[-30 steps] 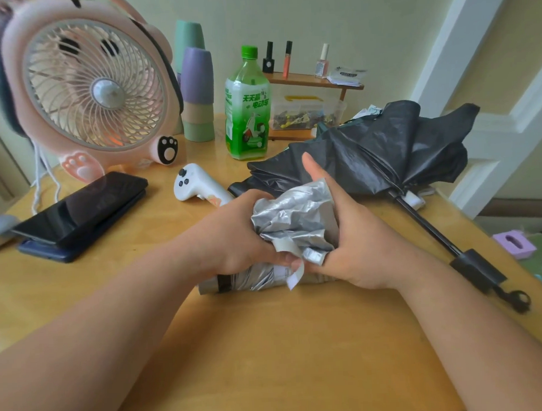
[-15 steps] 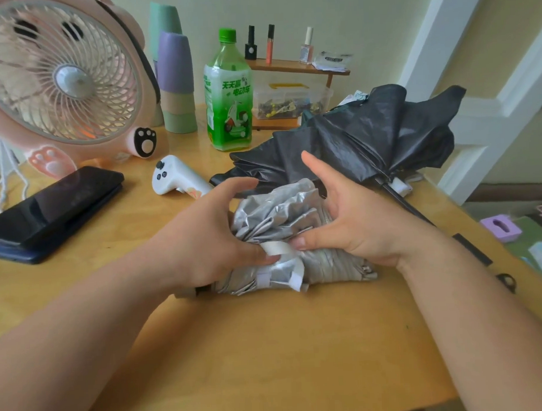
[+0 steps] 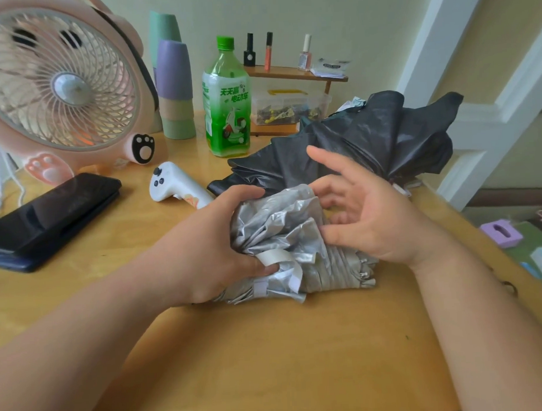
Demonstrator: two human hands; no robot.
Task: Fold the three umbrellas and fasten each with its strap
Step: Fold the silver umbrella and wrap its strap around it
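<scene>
Warm yellow wood of the table fills the head view, with a cream wall and white trim behind it. At the middle lies the silver umbrella, collapsed into a crumpled bundle on the tabletop. My left hand grips its left end, thumb over the top of the fabric and fingers curled beneath, touching the white strap, which loops loose across the bundle. My right hand is spread, fingers apart and slightly blurred, its palm side against the bundle's right part. Just behind lies the black umbrella, its canopy loose and unfolded. Farther left I see a white controller, a dark phone, a pink fan and a green bottle.
</scene>
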